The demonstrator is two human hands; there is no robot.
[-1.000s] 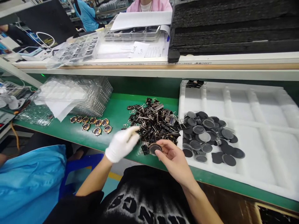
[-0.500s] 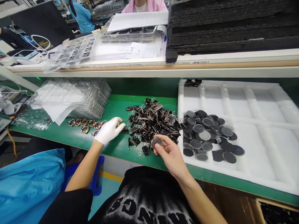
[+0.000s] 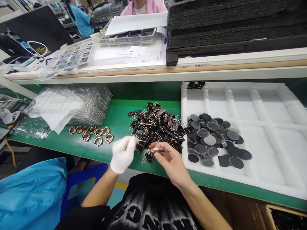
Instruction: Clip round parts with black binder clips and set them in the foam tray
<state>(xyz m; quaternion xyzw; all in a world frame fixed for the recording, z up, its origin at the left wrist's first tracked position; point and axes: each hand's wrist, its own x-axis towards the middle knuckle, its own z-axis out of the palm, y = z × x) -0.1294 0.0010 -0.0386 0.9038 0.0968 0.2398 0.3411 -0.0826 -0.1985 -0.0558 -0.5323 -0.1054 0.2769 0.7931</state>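
One round gold-rimmed piece, tipped nearly edge-on, was pinched between the fingers of the bare right hand, above the near part of the green worktop. Near it, the fingers of the gloved left hand were bunched; whether they gripped anything could not be told. Beyond lay heaped black binder clips, between nine similar pieces and a white tray of dark discs.

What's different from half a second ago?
Left hand swung right, from by the gold-rimmed pieces to the clip pile; unclear if it holds a clip. Right hand tilted its round piece nearly edge-on. Loose discs unchanged.
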